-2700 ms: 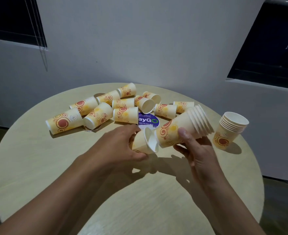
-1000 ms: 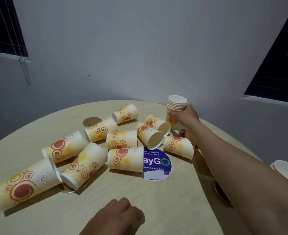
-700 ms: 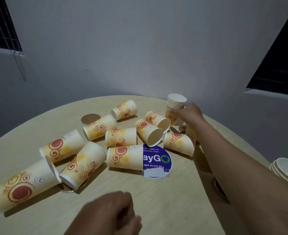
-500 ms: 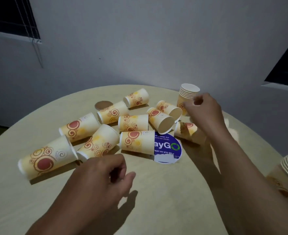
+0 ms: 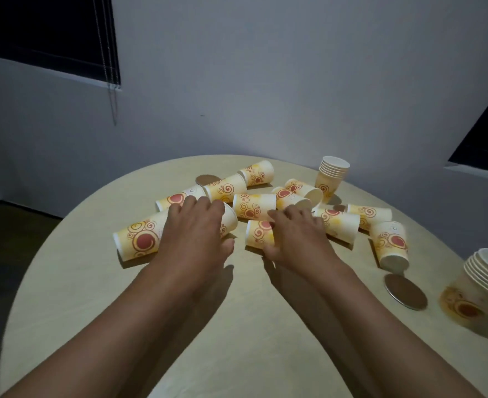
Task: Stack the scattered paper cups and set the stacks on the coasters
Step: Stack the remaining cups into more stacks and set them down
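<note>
On the round table [image 5: 99,326], both hands are lying palm-down over fallen paper cups. The left hand [image 5: 192,234] is covering a cup [image 5: 227,219] on its side, fingers spread and curled over its wall, thumb pointing toward the middle; whether the grip is closing is hard to tell. Just left of it a big cup [image 5: 139,239] is lying with its mouth toward the table edge. The right hand [image 5: 297,237] is sitting over another fallen cup [image 5: 260,234], fingers draped across the top and thumb at the near side, so it is loosely wrapping it rather than lifting it.

Beyond the hands more cups are lying scattered: one [image 5: 254,206] between the fingertips, one [image 5: 225,189] behind the left hand, one [image 5: 256,173] farther back, a pair [image 5: 300,195] toward the centre, and three [image 5: 340,225] to the right of the right hand, the nearest [image 5: 390,244] pointing its mouth toward the viewer.

Two stacks are standing upright. The far stack [image 5: 331,178] is standing at the back right; what it is standing on cannot be seen. The near stack [image 5: 478,288] is standing at the right edge, blurred, its base not clearly shown.

One brown coaster [image 5: 405,291] is lying bare between the near stack and the right forearm. Another coaster [image 5: 205,179] is showing at the back, partly hidden behind cups.
</note>
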`<state>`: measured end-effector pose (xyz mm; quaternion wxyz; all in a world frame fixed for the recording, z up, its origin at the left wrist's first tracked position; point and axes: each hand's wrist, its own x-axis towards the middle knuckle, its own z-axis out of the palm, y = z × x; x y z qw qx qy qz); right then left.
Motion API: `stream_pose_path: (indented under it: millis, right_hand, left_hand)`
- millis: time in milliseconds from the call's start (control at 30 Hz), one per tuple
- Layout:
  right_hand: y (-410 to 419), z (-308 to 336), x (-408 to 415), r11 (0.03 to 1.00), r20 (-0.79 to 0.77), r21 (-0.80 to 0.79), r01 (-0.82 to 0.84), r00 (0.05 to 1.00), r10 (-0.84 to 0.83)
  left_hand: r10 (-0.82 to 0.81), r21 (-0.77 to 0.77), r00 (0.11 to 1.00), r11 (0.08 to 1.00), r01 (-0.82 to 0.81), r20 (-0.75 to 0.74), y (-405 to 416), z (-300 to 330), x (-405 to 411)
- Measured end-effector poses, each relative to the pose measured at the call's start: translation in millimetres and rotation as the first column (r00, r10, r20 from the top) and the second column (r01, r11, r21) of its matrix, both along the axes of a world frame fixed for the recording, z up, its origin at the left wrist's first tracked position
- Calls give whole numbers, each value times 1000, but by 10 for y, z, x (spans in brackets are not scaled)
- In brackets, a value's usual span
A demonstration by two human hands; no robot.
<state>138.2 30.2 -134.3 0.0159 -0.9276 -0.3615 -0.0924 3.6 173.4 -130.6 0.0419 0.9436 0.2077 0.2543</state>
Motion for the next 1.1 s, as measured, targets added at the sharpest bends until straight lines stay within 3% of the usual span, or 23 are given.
stream_pose_path:
  millis: [67,133,233,433,600,667,733,800,933,1033,1100]
  right_hand:
    - [-128,4,-22,998,23,-25,56,998,-55]
    - [-289,26,-20,996,14,-52,78,997,-78]
    - [-506,84,33,997,17,-40,69,998,-68]
    - [-668,200,82,998,132,48,-44,991,37]
    - [-633,179,-64,976,83,-4,-220,972,219]
    - [-727,251,-73,973,-14,68,-221,975,223]
    - [-849,310,-63,952,-154,267,-150,969,196]
    - [-911,279,-55,892,-290,450,35,951,109]
    - [-752,-26,-109,721,-609,589,364,787,101]
    - [-717,-197,-36,672,-621,614,414,779,88]
    - [-759,-174,46,700,-578,602,383,814,51]
  left_hand:
    - [60,91,983,995,-45,-174,46,-8,197]
    - [81,123,973,991,-56,-214,28,-41,296]
    - [-17,95,989,995,31,-146,-55,-78,308]
    - [-298,-234,954,929,287,-14,-297,-97,181]
    - [-401,-326,910,850,413,108,-488,-124,219]
    - [-382,-364,911,835,412,155,-474,-148,219]
    - [-348,-425,910,806,413,224,-435,-174,200]
    - [-314,-463,907,784,414,279,-429,-204,204]
    - [-267,-506,914,768,393,306,-465,-240,261]
    - [-293,-509,923,771,383,251,-441,-235,278]
    - [-329,-475,923,791,384,199,-395,-195,278]
